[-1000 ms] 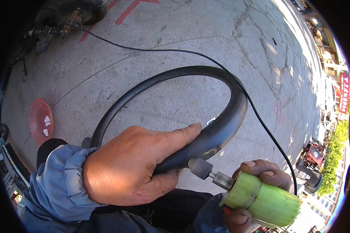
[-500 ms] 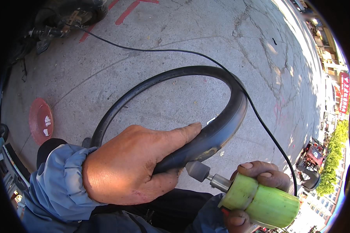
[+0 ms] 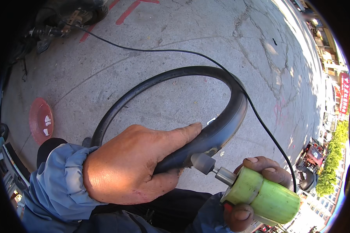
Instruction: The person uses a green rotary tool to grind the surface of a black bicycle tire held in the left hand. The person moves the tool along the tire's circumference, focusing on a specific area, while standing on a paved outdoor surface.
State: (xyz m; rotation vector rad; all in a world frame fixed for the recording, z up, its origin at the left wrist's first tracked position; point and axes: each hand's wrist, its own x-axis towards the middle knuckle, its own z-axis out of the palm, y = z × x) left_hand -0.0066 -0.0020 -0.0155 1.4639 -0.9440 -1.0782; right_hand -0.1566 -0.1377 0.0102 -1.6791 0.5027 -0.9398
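A black rubber inner tube [image 3: 224, 126] makes a long loop in front of me. My left hand [image 3: 130, 167] is closed around its near side, with the index finger stretched along the top and the thumb below. In my right hand [image 3: 269, 169] is a small electric grinder [image 3: 266, 198] with a green, grimy round body. Its dark, rounded grinding tip [image 3: 203, 162] is at the tube's lower edge, just past my left thumb; I cannot tell whether it touches. Close by, a dull, scuffed patch shows on the rubber.
The grinder's black cord [image 3: 175, 50] crosses over the tube and runs to a dark wheeled machine [image 3: 70, 19] at the far left. A red bowl [image 3: 42, 121] with white bits stands left on the cracked concrete [image 3: 175, 101]. Parked vehicles and a hedge [image 3: 334, 159] line the right.
My right hand has shifted the grinder slightly, its tip moving up and to the right along the tube's edge. The left hand and the tube have stayed in place.
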